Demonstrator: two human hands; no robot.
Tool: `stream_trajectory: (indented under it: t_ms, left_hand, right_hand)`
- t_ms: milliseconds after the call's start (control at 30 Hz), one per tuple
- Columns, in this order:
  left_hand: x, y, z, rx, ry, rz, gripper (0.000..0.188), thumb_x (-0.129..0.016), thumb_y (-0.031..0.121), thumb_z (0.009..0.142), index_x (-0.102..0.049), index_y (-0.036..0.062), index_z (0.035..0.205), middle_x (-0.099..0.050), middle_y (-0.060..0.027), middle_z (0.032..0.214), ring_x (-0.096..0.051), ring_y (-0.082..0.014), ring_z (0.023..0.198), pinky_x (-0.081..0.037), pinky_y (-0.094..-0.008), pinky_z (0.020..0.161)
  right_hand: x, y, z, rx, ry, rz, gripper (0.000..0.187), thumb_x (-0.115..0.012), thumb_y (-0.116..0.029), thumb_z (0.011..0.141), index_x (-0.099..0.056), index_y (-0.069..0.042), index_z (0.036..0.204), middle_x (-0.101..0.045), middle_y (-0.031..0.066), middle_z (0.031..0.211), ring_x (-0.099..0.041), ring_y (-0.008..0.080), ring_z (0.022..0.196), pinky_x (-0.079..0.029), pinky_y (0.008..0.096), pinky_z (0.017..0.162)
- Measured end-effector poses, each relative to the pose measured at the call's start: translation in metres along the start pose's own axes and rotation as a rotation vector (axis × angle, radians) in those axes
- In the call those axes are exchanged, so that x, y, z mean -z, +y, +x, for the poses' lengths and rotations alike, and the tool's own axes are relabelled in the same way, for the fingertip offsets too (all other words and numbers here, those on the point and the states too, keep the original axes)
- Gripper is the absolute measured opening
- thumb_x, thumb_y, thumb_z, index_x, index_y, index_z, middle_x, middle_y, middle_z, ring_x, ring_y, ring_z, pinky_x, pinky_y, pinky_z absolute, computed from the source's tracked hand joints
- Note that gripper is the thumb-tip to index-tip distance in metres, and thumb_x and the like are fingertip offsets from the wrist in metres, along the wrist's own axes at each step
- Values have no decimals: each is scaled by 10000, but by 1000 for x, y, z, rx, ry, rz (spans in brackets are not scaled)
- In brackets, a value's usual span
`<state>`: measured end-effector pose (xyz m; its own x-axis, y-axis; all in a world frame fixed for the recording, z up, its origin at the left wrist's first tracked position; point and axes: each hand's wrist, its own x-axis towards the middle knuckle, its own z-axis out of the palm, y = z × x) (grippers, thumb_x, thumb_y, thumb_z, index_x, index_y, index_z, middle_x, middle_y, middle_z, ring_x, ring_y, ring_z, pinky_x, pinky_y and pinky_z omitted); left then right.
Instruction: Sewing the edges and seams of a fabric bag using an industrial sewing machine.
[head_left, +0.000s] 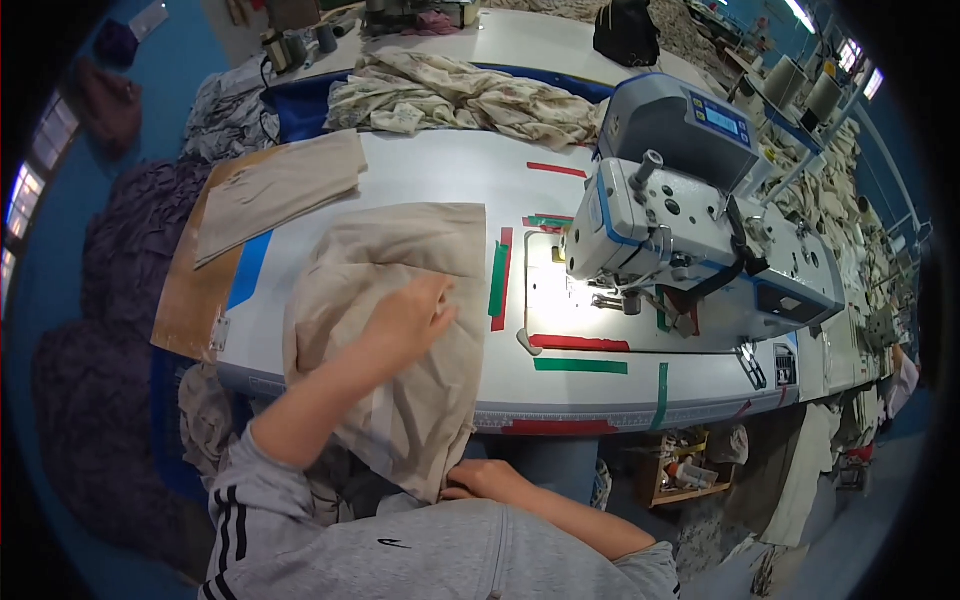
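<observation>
A beige cloth piece [350,260], wrinkled and partly folded, lies on the white sewing table and hangs over its front edge towards my lap. My left hand [408,322] rests over its middle, fingers loosely bent and thumb apart, with no fold visibly gripped. Down by my lap, my right hand [492,482] is closed on the cloth's lower corner; its fingertips are partly hidden. To the right of the cloth stands a white and grey sewing machine [640,225], its lamp lighting the needle plate [560,300]. No cloth is under the needle.
Another folded beige piece [285,190] lies at the table's far left. Behind the table is a heap of patterned cloth [460,95]. Red and green tape strips [580,366] mark the tabletop. Below right, a wooden drawer [690,480] holds small items. Dark cloth [110,400] is piled at left.
</observation>
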<state>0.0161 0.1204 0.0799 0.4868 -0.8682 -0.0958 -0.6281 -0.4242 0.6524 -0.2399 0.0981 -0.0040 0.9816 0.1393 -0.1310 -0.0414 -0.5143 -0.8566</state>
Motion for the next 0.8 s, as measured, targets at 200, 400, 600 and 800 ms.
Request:
stream_trajectory:
  t_ms: [200, 400, 600, 800]
  left_hand:
    - [-63, 3, -35, -115, 161, 299, 388, -738, 310, 800, -579, 39, 1027, -582, -114, 1011, -615, -297, 961, -529, -411, 758]
    - [-59, 17, -52, -139, 113, 423, 340, -729, 277, 769, -578, 28, 945, -557, -117, 1027, -608, -278, 956, -561, -386, 728]
    - [-87, 19, -55, -125, 191, 534, 243, -695, 147, 783, -579, 3, 941, -594, -133, 1068, -639, -284, 946, -557, -389, 756]
    - [-62, 4, -61, -147, 225, 288, 148, -657, 74, 800, -631, 17, 934, -689, -108, 1055, -681, -311, 838, -558, -385, 726]
  right_hand:
    - [-1, -11, 49, 356, 265, -287, 279, -606, -145, 840, -629, -36, 1096, -631, 127, 1047, -642, 298, 986, -558, 404, 754]
    - [-7, -11, 52, 465, 265, -194, 293, -591, -124, 812, -661, -46, 1086, -627, 115, 1084, -630, 282, 1010, -565, 368, 763]
    - [-17, -5, 50, 574, 460, -271, 255, -626, -135, 792, -679, -72, 1034, -649, 98, 995, -655, 277, 918, -568, 370, 735]
    - [27, -5, 28, 335, 517, -54, 232, -680, -65, 774, -667, -60, 1005, -650, 104, 971, -657, 295, 880, -551, 377, 731]
